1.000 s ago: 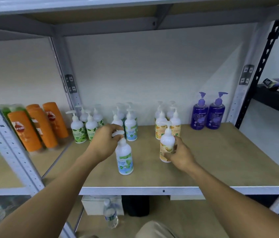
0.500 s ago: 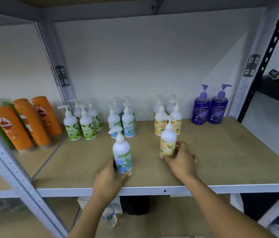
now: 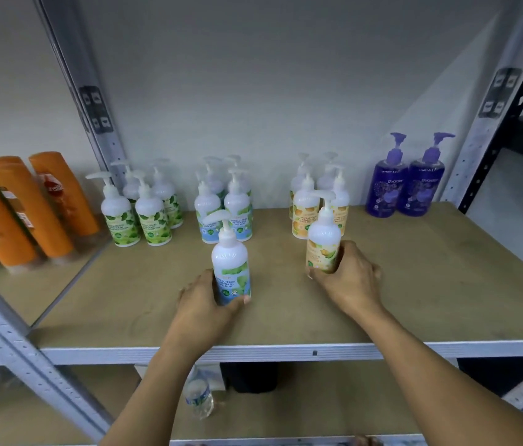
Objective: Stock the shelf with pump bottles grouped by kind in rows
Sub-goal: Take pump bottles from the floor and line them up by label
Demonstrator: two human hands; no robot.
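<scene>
My left hand (image 3: 204, 305) grips the base of a white pump bottle with a blue-green mint label (image 3: 230, 265), upright on the wooden shelf (image 3: 430, 284). My right hand (image 3: 348, 278) wraps around the lower part of a white pump bottle with a yellow label (image 3: 323, 241), also upright. Behind them stand rows by kind: green-leaf bottles (image 3: 138, 210), blue-mint bottles (image 3: 226, 204), yellow bottles (image 3: 313, 201) and two purple bottles (image 3: 406, 185) at the back right.
Orange shampoo bottles (image 3: 25, 207) lean on the neighbouring shelf to the left. Grey metal uprights (image 3: 93, 104) frame the bay. The shelf's front edge (image 3: 315, 352) is metal. A clear water bottle (image 3: 199, 395) stands on the lower shelf.
My left hand came off the mint bottle's pump and now grips its base from the front. My right hand stays on the yellow bottle. The view has dropped lower.
</scene>
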